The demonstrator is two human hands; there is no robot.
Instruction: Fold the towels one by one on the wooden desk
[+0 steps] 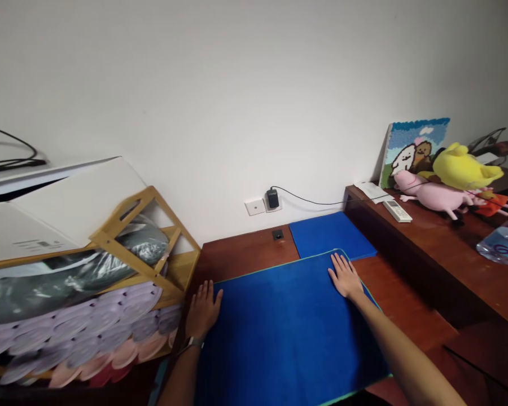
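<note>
A blue cloth with a green edge [288,316] lies spread over the brown wooden desk [241,248]. My left hand [203,313] rests at the cloth's far left corner, fingers stretched out, with a band on the wrist. Near the far right corner, my right hand [345,275] lies flat on the cloth with its fingers spread. Just behind the cloth sits a folded blue cloth [330,234], partly covered by the spread one. Neither hand grasps anything. The near left part of the cloth runs out of view.
On the left, a wooden rack [152,225] holds rows of slippers [97,316] and a white box [76,208]. A black plug [272,197] sits in the wall socket. The raised right surface bears plush toys [436,197], a remote control [397,211], a picture [419,149] and a bottle [502,245].
</note>
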